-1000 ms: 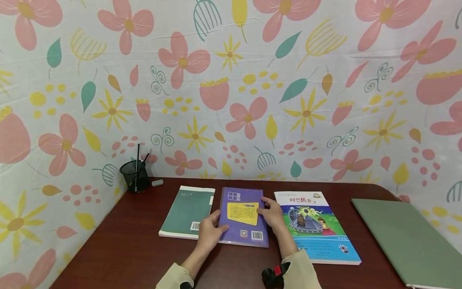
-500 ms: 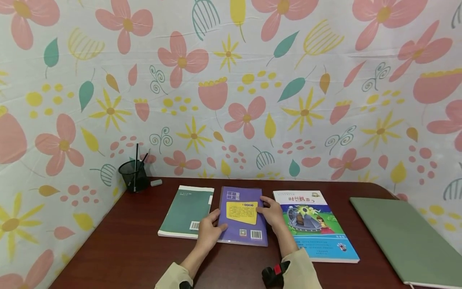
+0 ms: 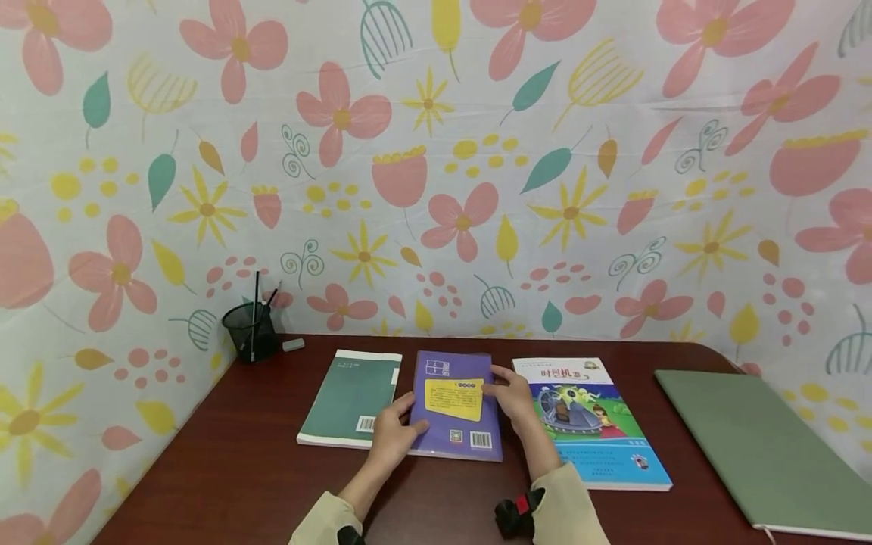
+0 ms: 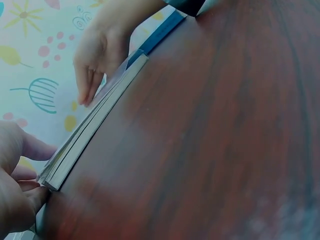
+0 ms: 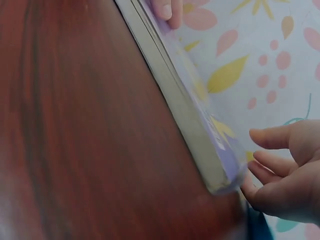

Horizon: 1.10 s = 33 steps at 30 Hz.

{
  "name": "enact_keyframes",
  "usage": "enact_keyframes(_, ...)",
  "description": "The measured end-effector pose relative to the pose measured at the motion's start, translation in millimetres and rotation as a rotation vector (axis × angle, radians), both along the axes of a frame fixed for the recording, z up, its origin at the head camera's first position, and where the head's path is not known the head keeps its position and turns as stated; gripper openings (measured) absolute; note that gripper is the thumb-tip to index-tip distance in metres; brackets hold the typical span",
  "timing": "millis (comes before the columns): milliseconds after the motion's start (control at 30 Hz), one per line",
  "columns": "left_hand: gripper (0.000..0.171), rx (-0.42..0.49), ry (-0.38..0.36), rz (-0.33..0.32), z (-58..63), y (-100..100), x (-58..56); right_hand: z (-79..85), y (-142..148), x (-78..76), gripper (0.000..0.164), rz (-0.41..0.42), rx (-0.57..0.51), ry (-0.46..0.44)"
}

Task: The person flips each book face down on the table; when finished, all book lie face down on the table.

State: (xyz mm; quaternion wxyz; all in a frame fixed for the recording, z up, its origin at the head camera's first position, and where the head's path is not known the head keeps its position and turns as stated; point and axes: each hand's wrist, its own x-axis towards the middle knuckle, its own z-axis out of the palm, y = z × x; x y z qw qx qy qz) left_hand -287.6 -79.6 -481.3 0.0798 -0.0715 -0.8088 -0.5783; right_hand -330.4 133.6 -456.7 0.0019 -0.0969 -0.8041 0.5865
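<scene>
A purple book [image 3: 453, 439] with a yellow text panel and a barcode lies on the desk between both hands. At its left edge, my left hand [image 3: 393, 435] holds the book, with the thumb over the cover; the left wrist view shows its fingers [image 4: 31, 186] against the book's corner. My right hand [image 3: 514, 397] is at the opposite edge. In the right wrist view, that hand's lower fingers [image 5: 252, 172] touch the book's side while its thumb stands away from the cover.
Left of the purple book lies a teal book [image 3: 354, 393]; to its right is a colourful book [image 3: 593, 424] with a cartoon cover. A large green folder-like item [image 3: 756, 446] lies farther right. A black mesh pen cup [image 3: 252, 333] and an eraser [image 3: 293, 345] are at the back left.
The head view has drifted slightly, so the scene sits a little farther left. Both hands stay at the purple book's edges, with hardly any movement.
</scene>
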Motion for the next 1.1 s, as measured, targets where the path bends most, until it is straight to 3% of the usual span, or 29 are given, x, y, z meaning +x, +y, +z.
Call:
enact_keyframes(133, 0.056, 0.002, -0.003, -0.014, 1.6, 0.3, 0.5, 7.9, 7.6, 6.0, 0.054, 0.015, -0.005, 0.017)
enact_keyframes(367, 0.052, -0.018, 0.075, 0.117, 12.8, 0.6, 1.5, 20.7, 32.9, 18.2, 0.053, 0.038, 0.006, 0.054)
enact_keyframes(500, 0.052, 0.006, 0.12, 0.116, 21.2, 10.3, 1.7, 25.4, 53.0, 23.4, 0.052, 0.015, 0.046, 0.076)
enact_keyframes(733, 0.051, 0.019, 0.209, 0.062, 24.0, 57.4, 7.1, 27.8, 91.9, 30.9, 0.053, -0.053, 0.066, 0.065)
enact_keyframes(900, 0.051, 0.101, 0.159, -0.025, 23.9, 93.8, 14.5, 23.3, 113.6, 34.6, 0.054, -0.077, 0.098, 0.06)
enact_keyframes(1100, 0.051, 0.116, 0.128, -0.088, 19.9, 136.3, 21.8, 18.1, 134.7, 36.8, 0.056, -0.111, 0.071, 0.026)
